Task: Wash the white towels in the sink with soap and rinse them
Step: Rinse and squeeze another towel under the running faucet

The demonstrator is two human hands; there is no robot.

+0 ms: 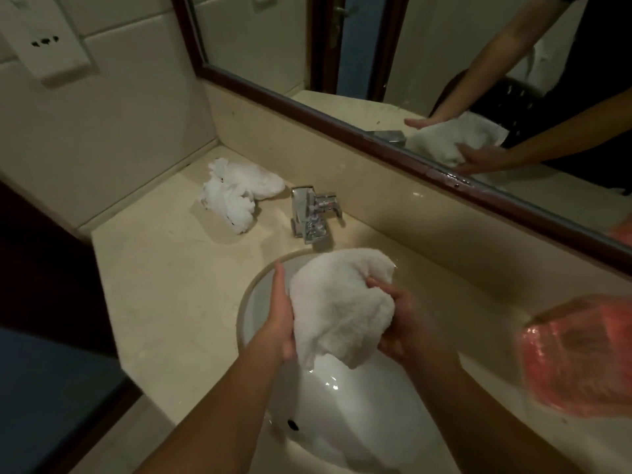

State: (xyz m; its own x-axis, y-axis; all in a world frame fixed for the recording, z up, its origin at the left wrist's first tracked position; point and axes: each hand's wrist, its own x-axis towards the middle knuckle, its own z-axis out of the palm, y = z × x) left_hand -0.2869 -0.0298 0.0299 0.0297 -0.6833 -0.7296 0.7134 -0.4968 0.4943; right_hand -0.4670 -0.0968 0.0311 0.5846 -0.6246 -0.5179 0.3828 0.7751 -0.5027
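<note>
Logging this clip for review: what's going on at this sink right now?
A person holds a bunched white towel over the sink basin. The left hand presses flat against its side; the right hand grips into it. The chrome faucet shows no running water. A second crumpled white towel lies on the counter; a pink plastic bag sits at right.

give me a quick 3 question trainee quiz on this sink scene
1. True or false: both hands hold the towel over the sink.
2. Where is the second towel? A) in the sink B) on the counter left of the tap C) hung on the mirror
3. Fill in: the pink bag lies to the ____ of the sink.

Key: 1 true: left hand flat against it, right hand gripping. 2 B. 3 right.
</note>
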